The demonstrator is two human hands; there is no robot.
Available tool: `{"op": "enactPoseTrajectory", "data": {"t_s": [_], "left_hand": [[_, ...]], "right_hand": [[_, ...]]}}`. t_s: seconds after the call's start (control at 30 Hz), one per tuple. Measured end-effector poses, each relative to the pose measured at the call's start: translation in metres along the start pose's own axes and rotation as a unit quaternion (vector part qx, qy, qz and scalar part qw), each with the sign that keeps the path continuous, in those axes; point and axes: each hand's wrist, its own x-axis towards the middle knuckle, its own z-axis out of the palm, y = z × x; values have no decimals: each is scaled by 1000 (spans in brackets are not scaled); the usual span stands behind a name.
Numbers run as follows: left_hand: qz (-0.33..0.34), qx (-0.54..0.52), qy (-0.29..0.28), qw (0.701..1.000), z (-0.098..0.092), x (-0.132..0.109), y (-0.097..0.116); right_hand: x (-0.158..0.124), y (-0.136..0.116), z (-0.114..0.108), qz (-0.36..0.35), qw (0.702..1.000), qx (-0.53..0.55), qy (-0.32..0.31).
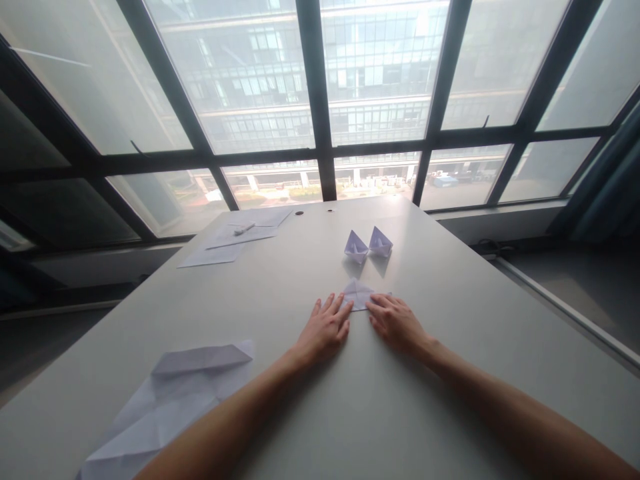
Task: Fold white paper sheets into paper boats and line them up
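A small folded white paper (357, 293) lies flat on the white table (300, 280), its peak pointing away from me. My left hand (327, 325) rests palm down with spread fingers, the fingertips on the paper's left side. On its right side my right hand (395, 321) presses with bent fingertips, the fingers slightly apart and lying on the paper and table. Just beyond the folded sheet stand two paper boats, the left one (356, 248) and the right one (381, 243), side by side with their pointed tops up.
A large creased sheet (185, 393) lies at the near left, partly under my left forearm. Flat sheets (215, 255) with a small white object (244, 229) on them are at the far left. Windows (375, 73) rise behind the table.
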Motion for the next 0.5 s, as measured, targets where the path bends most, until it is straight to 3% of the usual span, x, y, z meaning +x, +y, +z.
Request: {"op": "enactPoseTrajectory", "data": {"t_s": [0.5], "left_hand": [[11,-10,15,1000,2,-1,-2]], "right_hand": [[0,1,2,-5,1000,5,13]]}}
